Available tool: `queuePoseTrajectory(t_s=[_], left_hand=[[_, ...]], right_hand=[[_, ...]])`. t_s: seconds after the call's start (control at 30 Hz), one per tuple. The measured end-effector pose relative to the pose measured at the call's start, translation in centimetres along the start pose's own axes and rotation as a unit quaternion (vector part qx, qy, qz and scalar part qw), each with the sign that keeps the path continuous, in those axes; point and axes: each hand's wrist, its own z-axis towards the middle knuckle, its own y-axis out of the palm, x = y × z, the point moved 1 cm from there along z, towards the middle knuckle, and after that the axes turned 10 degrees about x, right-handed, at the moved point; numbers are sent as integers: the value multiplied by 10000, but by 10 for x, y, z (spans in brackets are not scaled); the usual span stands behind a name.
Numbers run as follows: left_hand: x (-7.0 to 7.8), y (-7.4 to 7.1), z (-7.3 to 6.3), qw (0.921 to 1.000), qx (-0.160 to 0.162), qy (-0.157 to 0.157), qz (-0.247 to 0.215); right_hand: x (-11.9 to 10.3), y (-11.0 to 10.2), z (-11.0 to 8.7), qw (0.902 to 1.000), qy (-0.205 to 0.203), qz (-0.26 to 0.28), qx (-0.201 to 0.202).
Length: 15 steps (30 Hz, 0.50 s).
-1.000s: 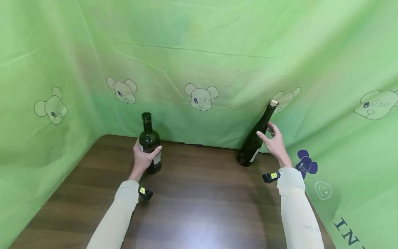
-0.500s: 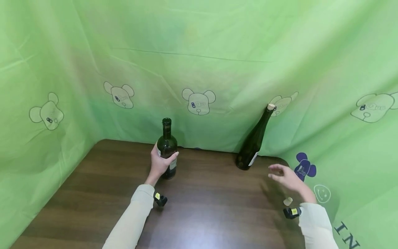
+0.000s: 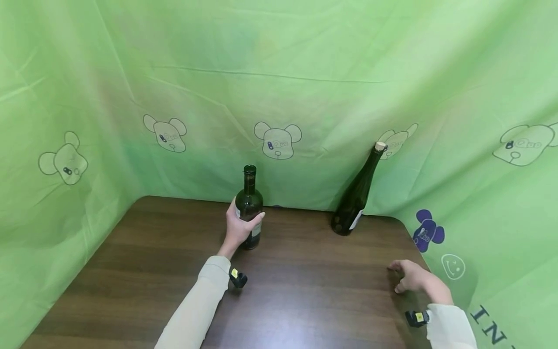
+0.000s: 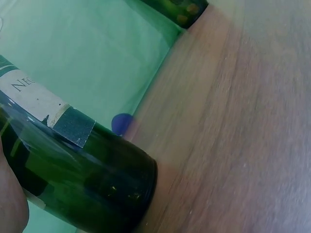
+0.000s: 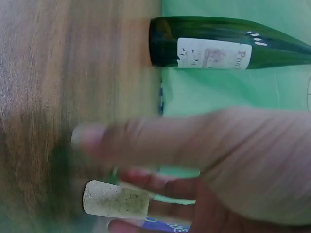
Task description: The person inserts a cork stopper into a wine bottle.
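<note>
Bottle [image 3: 250, 199] shifted rightward, left grip [image 3: 240, 227] clamping it, right grip [image 3: 411, 276] apart near cork [image 5: 115, 199], brown tabletop [image 3: 314, 271], green curtain [image 3: 279, 48]

Right hand [image 5: 233, 162] blurred, bottle [image 4: 104, 167] lettering [image 4: 23, 84] (perhaps "Nec") unclear

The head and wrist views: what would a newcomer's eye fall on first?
Probably the dark green bottle in the left grip and the corked bottle farther right, near the back edge of the table. Behind them hangs a bright green cloth printed with cartoon animal heads. In the right wrist view, a pale cork shows beside the right grip.
</note>
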Motion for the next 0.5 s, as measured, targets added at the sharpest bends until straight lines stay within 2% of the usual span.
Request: queuePoseTrajectory(t_s=[0.1,0.2,0.37,0.5], left_hand=[[1,4,-1,10000,-55,5,-16],[1,7,0,9999,-72,59,-53],[1,10,0,9999,-22,126,-41],[0,13,-2,9999,1,122,13]], right_hand=[[1,1,-4,9997,224,38,130],[1,3,-5,9994,209,135,243],[-1,5,-3,9989,-75,315,342],[-8,9,0,9942,-289,973,348]])
